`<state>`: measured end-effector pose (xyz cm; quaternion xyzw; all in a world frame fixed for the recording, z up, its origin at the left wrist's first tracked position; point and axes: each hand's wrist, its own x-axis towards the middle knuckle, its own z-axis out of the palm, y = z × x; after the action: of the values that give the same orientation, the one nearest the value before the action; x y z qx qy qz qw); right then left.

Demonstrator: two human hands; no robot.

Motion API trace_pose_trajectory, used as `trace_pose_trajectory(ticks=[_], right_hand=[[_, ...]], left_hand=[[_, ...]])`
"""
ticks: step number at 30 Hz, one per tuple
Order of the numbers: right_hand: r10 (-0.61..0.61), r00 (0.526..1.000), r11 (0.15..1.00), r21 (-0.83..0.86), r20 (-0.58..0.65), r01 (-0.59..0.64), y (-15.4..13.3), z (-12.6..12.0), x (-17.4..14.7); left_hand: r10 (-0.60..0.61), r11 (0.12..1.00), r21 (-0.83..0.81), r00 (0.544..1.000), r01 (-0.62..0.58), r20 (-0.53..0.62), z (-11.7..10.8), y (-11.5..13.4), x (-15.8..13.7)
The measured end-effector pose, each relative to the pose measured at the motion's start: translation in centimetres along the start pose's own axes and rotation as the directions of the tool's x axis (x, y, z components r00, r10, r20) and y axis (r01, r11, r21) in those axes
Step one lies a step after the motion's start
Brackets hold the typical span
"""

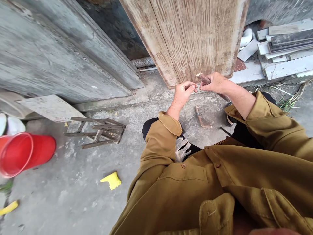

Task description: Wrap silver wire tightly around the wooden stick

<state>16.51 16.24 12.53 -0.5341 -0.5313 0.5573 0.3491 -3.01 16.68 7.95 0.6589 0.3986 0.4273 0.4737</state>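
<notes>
Your right hand (215, 82) is closed around a stiff, light-looking wooden stick (202, 77); your left hand (184, 91) pinches near its tip, perhaps holding something small.

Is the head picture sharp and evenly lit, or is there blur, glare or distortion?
Head view: soft, even daylight with no hard shadows or glare; both hands, left hand and right hand on the wooden stick, look sharp; the wide lens bends the wooden door and wall lines toward the edges.
</notes>
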Motion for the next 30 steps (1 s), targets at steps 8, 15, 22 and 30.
trace_pose_trajectory(ticks=[8, 15, 22, 30], right_hand=[[0.09, 0.994, 0.982, 0.158, 0.069, -0.1, 0.4, 0.4, 0.4], [0.149, 0.988, 0.965, 0.21, 0.051, -0.156, -0.3, 0.5, 0.0], [0.134, 0.988, 0.971, 0.189, 0.081, -0.147, 0.0, 0.5, 0.1], [0.127, 0.987, 0.988, 0.077, 0.098, -0.135, 0.7, 0.5, 0.4]], left_hand=[[-0.024, 0.998, 0.063, 1.0, 0.024, -0.001, -0.5, 0.6, 0.0], [-0.009, 1.0, -0.012, 0.995, 0.01, 0.101, -1.2, 0.9, -0.4], [0.013, 0.995, 0.099, 0.997, -0.021, 0.074, -1.4, 0.5, -0.2], [0.182, 0.885, 0.398, 0.967, -0.241, 0.181, -1.9, 0.3, -0.2]])
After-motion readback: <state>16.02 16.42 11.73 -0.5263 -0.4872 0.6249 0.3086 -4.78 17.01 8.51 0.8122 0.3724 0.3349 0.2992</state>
